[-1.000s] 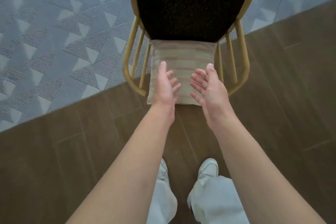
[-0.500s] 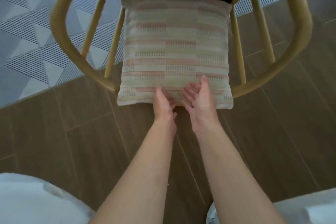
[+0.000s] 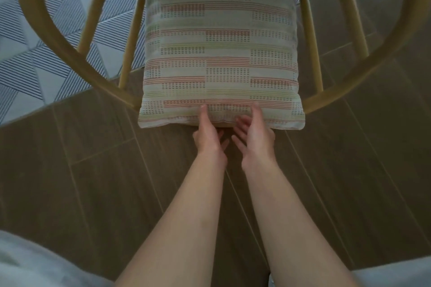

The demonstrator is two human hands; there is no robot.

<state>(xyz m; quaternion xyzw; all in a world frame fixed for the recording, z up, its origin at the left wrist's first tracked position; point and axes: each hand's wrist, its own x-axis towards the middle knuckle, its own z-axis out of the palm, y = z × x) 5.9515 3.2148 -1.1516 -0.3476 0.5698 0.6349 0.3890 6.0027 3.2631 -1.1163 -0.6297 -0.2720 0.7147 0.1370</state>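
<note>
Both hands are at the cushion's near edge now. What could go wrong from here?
The thumbs of the left hand and right hand rest on the cushion, close together at mid-edge; a grip there could let it slip or swing.
It sits between the chair's spindles, beside the curved rail; a corner could snag there.

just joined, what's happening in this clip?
A person leans over a wooden chair with both bare hands at the near edge of the striped cushion that sits between its curved rails. The left hand and the right hand each lay a thumb on the cushion's face. The fingers are loose and fairly straight at the seam. Neither hand has clearly closed on the cushion yet.
</note>
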